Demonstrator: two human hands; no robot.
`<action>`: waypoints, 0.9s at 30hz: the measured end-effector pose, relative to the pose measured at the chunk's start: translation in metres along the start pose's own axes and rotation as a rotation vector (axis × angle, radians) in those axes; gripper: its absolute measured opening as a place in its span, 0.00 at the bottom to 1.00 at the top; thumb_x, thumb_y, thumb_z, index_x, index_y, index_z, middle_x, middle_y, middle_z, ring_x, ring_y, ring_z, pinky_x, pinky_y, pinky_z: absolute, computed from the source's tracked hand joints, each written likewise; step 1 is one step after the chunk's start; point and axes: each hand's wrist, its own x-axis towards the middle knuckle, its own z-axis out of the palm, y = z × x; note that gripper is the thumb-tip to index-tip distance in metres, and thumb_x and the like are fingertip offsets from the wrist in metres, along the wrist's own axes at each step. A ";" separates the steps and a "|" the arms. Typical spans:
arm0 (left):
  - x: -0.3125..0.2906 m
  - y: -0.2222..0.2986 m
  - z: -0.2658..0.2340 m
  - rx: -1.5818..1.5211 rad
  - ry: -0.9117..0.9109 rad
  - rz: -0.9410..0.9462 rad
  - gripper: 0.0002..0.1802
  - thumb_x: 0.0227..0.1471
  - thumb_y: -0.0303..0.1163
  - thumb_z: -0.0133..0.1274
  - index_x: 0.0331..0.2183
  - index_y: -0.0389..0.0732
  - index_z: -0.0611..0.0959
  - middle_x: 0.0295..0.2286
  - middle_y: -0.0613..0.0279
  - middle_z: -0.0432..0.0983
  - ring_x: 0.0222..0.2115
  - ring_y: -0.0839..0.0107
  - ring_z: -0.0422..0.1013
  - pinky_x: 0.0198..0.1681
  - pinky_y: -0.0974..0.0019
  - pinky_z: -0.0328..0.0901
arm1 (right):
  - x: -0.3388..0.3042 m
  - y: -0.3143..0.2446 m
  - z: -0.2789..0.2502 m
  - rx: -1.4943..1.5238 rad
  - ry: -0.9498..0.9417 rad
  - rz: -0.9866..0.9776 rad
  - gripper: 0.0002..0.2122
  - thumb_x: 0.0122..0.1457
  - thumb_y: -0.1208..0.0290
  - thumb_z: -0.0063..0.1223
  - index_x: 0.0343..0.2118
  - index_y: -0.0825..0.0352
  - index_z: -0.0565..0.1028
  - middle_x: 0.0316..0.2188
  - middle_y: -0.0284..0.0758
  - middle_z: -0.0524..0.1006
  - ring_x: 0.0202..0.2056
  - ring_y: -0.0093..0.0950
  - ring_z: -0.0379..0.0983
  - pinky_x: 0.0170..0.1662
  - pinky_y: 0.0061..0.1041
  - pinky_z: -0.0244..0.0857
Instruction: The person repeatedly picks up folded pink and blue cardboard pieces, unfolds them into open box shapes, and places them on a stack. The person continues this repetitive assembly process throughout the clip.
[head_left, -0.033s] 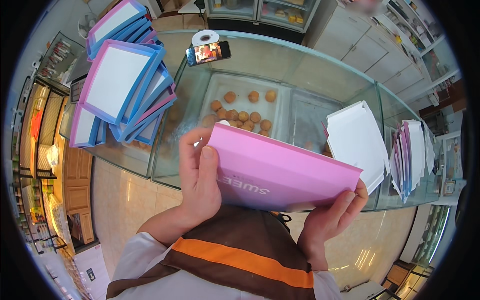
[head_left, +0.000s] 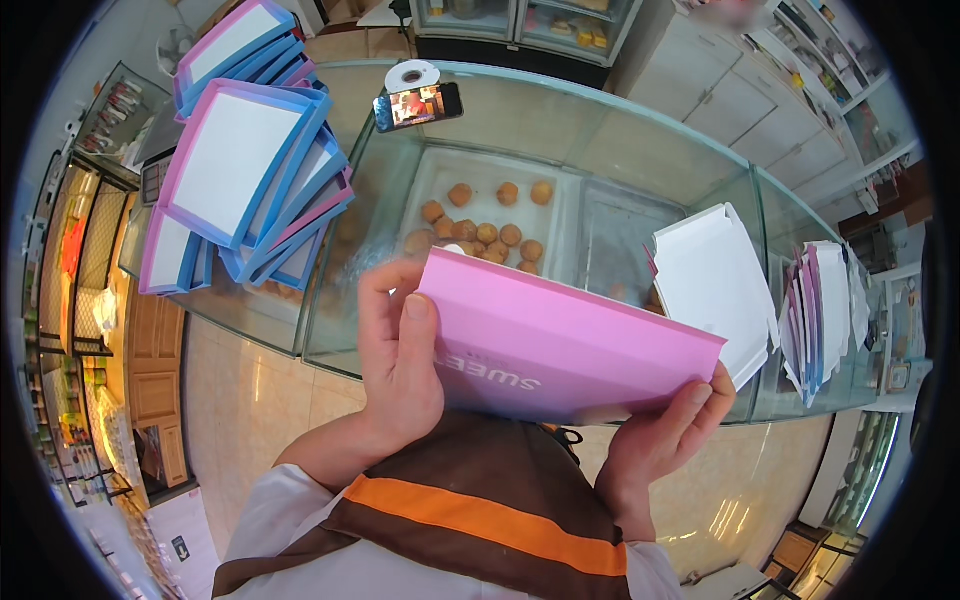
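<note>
Between my two hands, in front of my apron, I hold a pink-to-purple cardboard box piece with pale printing on its face. My left hand grips its left end, thumb on the printed side and fingers behind. At the lower right corner my right hand pinches the edge between thumb and fingers. The back of the cardboard is hidden from view. Just beyond its right end, white flat cardboard sheets lie on the glass counter.
Folded blue and pink box trays are piled at the left of the glass counter. Round brown pastries sit in a tray under the glass. A phone leans at the far edge. More flat cardboard stands at the right.
</note>
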 end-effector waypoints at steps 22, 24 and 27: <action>-0.001 0.007 -0.006 -0.278 0.073 -0.038 0.12 0.66 0.36 0.49 0.41 0.36 0.77 0.36 0.65 0.77 0.38 0.81 0.69 0.46 0.72 0.62 | 0.025 -0.030 -0.007 0.247 -0.160 0.173 0.12 0.67 0.64 0.49 0.36 0.70 0.73 0.33 0.36 0.79 0.36 0.21 0.73 0.42 0.21 0.65; 0.001 0.007 -0.004 -0.264 0.080 -0.034 0.12 0.66 0.36 0.49 0.40 0.36 0.77 0.36 0.65 0.77 0.38 0.80 0.70 0.46 0.72 0.62 | 0.026 -0.028 -0.007 0.276 -0.163 0.147 0.12 0.67 0.65 0.49 0.35 0.70 0.73 0.33 0.36 0.80 0.35 0.20 0.72 0.42 0.21 0.65; 0.001 0.004 -0.005 -0.288 0.075 -0.038 0.12 0.65 0.37 0.50 0.39 0.37 0.77 0.35 0.64 0.77 0.37 0.79 0.70 0.46 0.72 0.63 | 0.025 -0.027 -0.009 0.232 -0.208 0.151 0.12 0.66 0.65 0.49 0.35 0.71 0.74 0.33 0.36 0.79 0.35 0.20 0.72 0.43 0.20 0.64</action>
